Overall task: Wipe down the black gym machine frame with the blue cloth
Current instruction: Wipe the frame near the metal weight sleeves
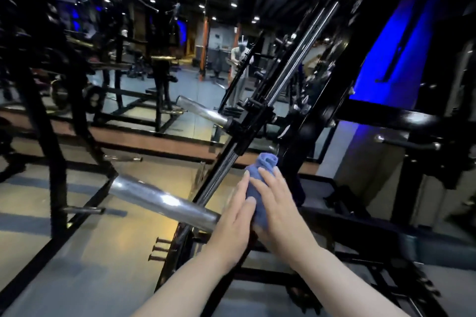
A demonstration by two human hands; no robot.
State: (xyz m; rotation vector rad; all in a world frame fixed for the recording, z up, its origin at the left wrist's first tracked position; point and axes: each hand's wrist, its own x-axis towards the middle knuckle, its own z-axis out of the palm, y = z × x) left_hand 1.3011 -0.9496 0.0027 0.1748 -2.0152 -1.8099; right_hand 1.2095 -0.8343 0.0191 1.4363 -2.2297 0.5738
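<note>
The blue cloth (260, 172) is bunched into a roll and pressed between both my hands, low on the slanted black gym machine frame (301, 77). My right hand (278, 203) lies over the cloth from the right, fingers flat and spread. From the left, my left hand (237, 221) presses against it with straight fingers. The frame's chrome guide rods (296, 59) run up and to the right from my hands. The cloth's top end sticks out above my fingertips.
A chrome bar sleeve (159, 198) juts out to the left just beside my left hand. A second sleeve (201, 110) sits higher up. A mirror wall behind reflects a person (239, 67) and other machines. A black padded bench (425, 242) lies at the right.
</note>
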